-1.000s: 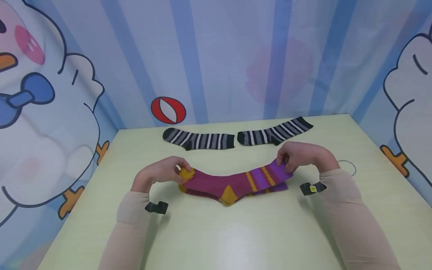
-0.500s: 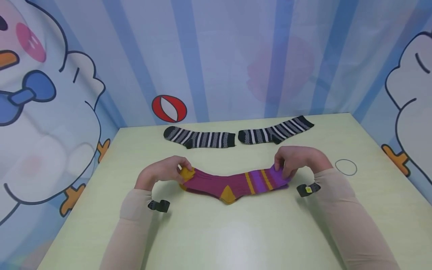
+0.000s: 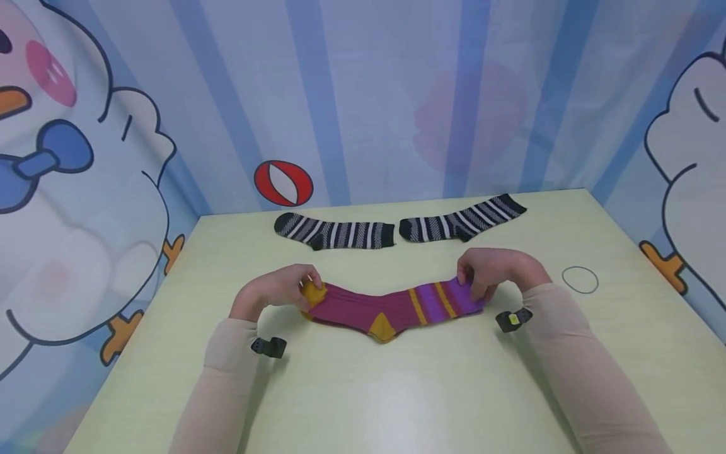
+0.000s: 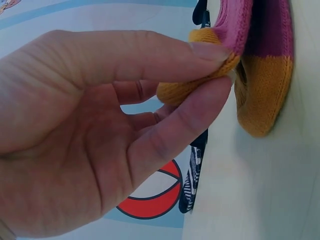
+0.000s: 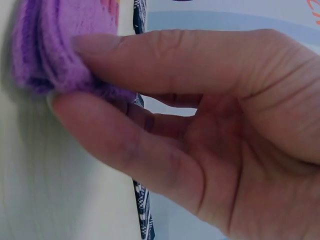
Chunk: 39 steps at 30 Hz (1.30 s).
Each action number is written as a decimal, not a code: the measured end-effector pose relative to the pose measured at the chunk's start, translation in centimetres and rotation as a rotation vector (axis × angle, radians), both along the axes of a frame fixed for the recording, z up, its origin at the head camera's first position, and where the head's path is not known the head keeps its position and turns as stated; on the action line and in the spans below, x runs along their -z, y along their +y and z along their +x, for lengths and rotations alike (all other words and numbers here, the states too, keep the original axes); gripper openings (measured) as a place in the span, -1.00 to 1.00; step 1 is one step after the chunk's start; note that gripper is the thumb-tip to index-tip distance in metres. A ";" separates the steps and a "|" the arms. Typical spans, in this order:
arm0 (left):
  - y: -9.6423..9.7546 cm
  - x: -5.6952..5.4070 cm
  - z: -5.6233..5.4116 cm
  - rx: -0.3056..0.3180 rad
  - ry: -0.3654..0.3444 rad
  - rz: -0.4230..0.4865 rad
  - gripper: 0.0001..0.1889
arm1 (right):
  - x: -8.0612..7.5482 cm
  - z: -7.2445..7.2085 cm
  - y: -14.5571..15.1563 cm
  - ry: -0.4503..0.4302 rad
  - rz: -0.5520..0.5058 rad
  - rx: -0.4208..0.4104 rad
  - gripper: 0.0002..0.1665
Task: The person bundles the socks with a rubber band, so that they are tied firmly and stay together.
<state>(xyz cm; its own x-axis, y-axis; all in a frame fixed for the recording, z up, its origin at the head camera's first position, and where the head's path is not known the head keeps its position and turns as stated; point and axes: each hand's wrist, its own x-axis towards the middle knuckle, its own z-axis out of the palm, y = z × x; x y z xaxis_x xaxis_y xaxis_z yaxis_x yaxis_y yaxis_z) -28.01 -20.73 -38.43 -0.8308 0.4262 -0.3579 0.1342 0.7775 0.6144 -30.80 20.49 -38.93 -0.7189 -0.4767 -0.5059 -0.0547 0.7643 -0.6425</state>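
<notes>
A maroon sock (image 3: 351, 307) with mustard toe and heel and a purple striped cuff stretches between my two hands, over a matching sock (image 4: 267, 92) that shows beneath it in the left wrist view. My left hand (image 3: 283, 285) pinches the upper sock's mustard toe between thumb and forefinger, while the lower sock's toe hangs free beside it. At the other end, my right hand (image 3: 489, 271) pinches the purple cuff (image 5: 65, 50) between thumb and forefinger. In the head view the two socks overlap almost fully, close over the table.
Behind lie two black-and-white striped socks, a left one (image 3: 346, 235) and a right one (image 3: 462, 219), along the back of the pale table (image 3: 374, 397). A thin drawn ring (image 3: 580, 279) shows at the right. A printed curtain (image 3: 380, 94) stands behind the table.
My right hand has come down and slightly left with the cuff, so the upper sock now covers nearly all of the lower one. My left hand has barely moved.
</notes>
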 end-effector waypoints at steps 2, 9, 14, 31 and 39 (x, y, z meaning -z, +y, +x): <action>0.0 0.1 0.0 0.000 -0.005 -0.005 -0.62 | 0.2 -0.2 0.0 0.001 0.004 -0.008 -0.69; -0.1 0.4 -0.1 -0.017 -0.035 0.014 -0.64 | 0.4 -0.3 0.1 -0.004 0.002 0.000 -0.71; -0.3 0.7 -0.2 -0.033 -0.076 0.044 -0.66 | 0.4 -0.3 0.0 -0.002 0.001 -0.005 -0.69; -0.3 1.1 -0.5 -0.053 -0.077 -0.072 -0.81 | 0.1 -0.1 -0.6 0.169 0.139 -0.107 -0.64; -0.2 1.4 -0.6 -0.055 -0.042 -0.118 -0.80 | 0.2 -0.2 -0.6 0.221 0.166 -0.153 -0.70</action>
<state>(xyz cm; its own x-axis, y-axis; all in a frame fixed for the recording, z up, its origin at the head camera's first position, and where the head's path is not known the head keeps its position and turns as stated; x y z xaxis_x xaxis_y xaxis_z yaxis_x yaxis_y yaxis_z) -28.59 -20.93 -39.78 -0.8349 0.3332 -0.4381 0.0653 0.8503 0.5222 -30.97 19.88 -39.12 -0.7462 -0.5116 -0.4259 -0.3015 0.8301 -0.4690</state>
